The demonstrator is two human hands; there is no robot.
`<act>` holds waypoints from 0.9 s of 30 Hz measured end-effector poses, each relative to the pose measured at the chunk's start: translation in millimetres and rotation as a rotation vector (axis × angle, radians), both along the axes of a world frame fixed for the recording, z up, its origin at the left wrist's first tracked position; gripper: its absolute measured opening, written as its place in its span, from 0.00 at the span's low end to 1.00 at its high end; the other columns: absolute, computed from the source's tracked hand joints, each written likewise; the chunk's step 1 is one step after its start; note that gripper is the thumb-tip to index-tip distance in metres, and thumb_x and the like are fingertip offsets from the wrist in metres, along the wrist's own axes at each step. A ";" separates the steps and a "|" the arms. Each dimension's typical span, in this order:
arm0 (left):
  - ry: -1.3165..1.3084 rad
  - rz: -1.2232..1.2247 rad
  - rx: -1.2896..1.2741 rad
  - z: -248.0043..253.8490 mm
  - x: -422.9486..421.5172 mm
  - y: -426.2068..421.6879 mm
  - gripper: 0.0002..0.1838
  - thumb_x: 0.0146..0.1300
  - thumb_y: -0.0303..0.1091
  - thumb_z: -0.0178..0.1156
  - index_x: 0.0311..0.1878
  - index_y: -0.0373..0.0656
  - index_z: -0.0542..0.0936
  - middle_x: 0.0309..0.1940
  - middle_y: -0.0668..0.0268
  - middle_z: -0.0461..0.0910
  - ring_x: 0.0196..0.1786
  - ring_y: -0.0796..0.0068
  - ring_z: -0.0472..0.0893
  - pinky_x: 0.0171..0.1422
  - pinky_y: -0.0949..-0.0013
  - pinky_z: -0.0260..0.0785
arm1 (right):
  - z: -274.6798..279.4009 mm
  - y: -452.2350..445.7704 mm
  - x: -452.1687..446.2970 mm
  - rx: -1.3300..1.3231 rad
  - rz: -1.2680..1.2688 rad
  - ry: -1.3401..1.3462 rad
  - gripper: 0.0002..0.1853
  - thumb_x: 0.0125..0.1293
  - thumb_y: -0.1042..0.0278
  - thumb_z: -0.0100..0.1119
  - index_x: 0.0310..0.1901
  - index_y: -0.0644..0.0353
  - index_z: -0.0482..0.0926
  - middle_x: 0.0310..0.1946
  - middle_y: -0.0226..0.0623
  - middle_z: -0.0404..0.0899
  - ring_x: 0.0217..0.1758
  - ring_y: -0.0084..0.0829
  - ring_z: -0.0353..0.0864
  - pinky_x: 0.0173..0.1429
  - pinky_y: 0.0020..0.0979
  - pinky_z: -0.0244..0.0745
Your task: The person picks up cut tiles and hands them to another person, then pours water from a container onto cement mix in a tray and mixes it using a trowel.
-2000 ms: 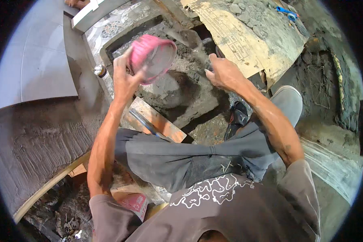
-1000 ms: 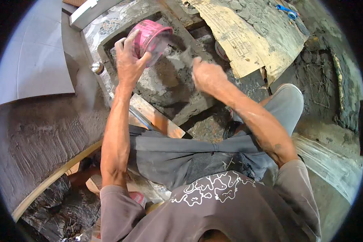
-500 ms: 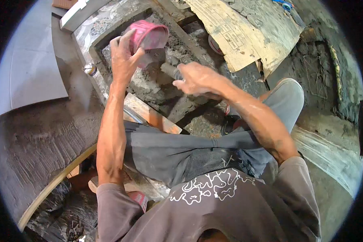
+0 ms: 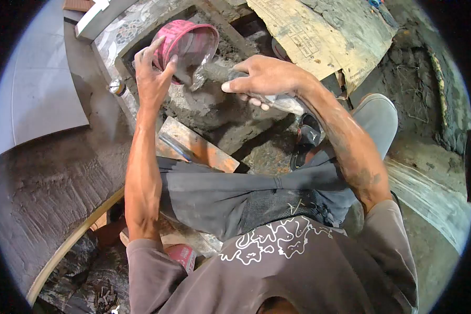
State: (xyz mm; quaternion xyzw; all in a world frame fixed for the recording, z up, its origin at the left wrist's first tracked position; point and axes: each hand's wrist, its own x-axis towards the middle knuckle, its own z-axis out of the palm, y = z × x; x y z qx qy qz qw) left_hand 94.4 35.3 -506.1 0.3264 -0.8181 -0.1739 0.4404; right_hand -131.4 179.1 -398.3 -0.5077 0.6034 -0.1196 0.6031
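Observation:
My left hand [image 4: 154, 70] grips the rim and side of a pink plastic tub [image 4: 175, 39], tilted with its mouth toward the right. A grey, mortar-coated hand tool [image 4: 287, 103] is in my closed right hand [image 4: 269, 78]. Its whitish end sticks out below my palm, and its other end points at the tub's mouth; blur and splashed grey material there hide its exact kind. Under both hands lies wet grey mortar [image 4: 196, 107] inside a low rectangular frame [image 4: 123, 63].
Near my knees lies a wooden board [image 4: 214, 154] with a blue pen-like object [image 4: 175, 146] on it. A small can [image 4: 116, 87] stands left of the frame. Torn cardboard [image 4: 319, 39] covers the upper right. A large grey tile [image 4: 39, 78] is at far left.
The tub has shifted slightly left, its mouth turned more toward me. My right hand has moved up and right, and the tool has swung round, its whitish end now showing.

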 end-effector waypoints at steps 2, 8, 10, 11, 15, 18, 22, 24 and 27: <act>0.016 -0.010 -0.003 -0.6 -2.6 -0.9 0.26 0.56 0.37 0.68 0.60 0.48 0.77 0.47 0.61 0.76 0.53 0.63 0.72 0.60 0.62 0.66 | 18.7 5.3 20.9 -0.076 0.086 0.253 0.20 0.67 0.53 0.57 0.40 0.68 0.75 0.24 0.43 0.78 0.22 0.32 0.79 0.25 0.36 0.74; 0.017 0.094 0.078 12.7 -3.3 0.9 0.24 0.57 0.42 0.69 0.57 0.48 0.80 0.43 0.60 0.74 0.46 0.65 0.73 0.55 0.63 0.67 | -54.8 35.2 44.9 -0.485 0.254 0.671 0.20 0.62 0.64 0.56 0.45 0.76 0.68 0.28 0.61 0.80 0.34 0.57 0.83 0.40 0.52 0.79; -0.004 0.154 0.183 12.4 -5.7 6.1 0.25 0.56 0.47 0.69 0.57 0.50 0.80 0.42 0.56 0.72 0.44 0.62 0.74 0.52 0.63 0.69 | -75.2 33.4 23.1 -0.609 0.317 0.947 0.17 0.58 0.73 0.55 0.46 0.76 0.69 0.28 0.55 0.81 0.30 0.51 0.85 0.33 0.46 0.80; -0.035 0.187 0.200 12.2 -5.4 6.0 0.26 0.56 0.49 0.69 0.56 0.51 0.81 0.41 0.56 0.72 0.44 0.61 0.74 0.51 0.62 0.69 | -78.2 30.8 14.1 -0.681 0.355 1.103 0.18 0.56 0.76 0.55 0.48 0.77 0.69 0.29 0.53 0.81 0.29 0.48 0.85 0.30 0.43 0.81; -0.098 0.220 0.248 19.1 -11.8 4.7 0.28 0.54 0.55 0.67 0.56 0.53 0.81 0.40 0.52 0.72 0.41 0.58 0.76 0.49 0.60 0.71 | -57.4 22.0 -3.7 -0.822 0.377 1.294 0.24 0.58 0.75 0.56 0.55 0.81 0.68 0.31 0.47 0.81 0.29 0.37 0.86 0.28 0.31 0.81; -0.045 0.199 0.261 29.8 -17.9 8.1 0.27 0.54 0.54 0.68 0.56 0.53 0.81 0.38 0.52 0.72 0.41 0.57 0.76 0.49 0.58 0.71 | -72.0 23.9 -2.0 -0.792 0.350 1.313 0.28 0.55 0.77 0.58 0.57 0.80 0.64 0.32 0.48 0.80 0.29 0.40 0.85 0.28 0.35 0.80; -0.126 0.218 0.107 12.2 -21.9 6.3 0.27 0.52 0.53 0.70 0.55 0.54 0.81 0.41 0.50 0.71 0.43 0.54 0.75 0.48 0.57 0.72 | -80.2 33.5 6.2 -0.557 0.345 0.717 0.23 0.60 0.64 0.61 0.49 0.75 0.69 0.29 0.59 0.79 0.35 0.59 0.81 0.41 0.49 0.77; -0.111 0.191 0.044 16.5 -16.1 4.6 0.28 0.51 0.50 0.71 0.57 0.55 0.80 0.43 0.50 0.71 0.44 0.53 0.75 0.49 0.56 0.71 | -58.3 41.3 6.2 -0.531 0.302 0.632 0.21 0.62 0.60 0.60 0.44 0.73 0.70 0.28 0.62 0.78 0.37 0.63 0.79 0.43 0.51 0.74; -0.235 0.158 -0.198 33.3 -2.6 9.6 0.36 0.44 0.43 0.76 0.61 0.61 0.76 0.50 0.54 0.68 0.50 0.54 0.73 0.55 0.56 0.69 | -21.9 54.4 0.4 -0.453 0.100 0.681 0.22 0.62 0.57 0.61 0.43 0.72 0.71 0.30 0.64 0.78 0.40 0.61 0.79 0.44 0.51 0.73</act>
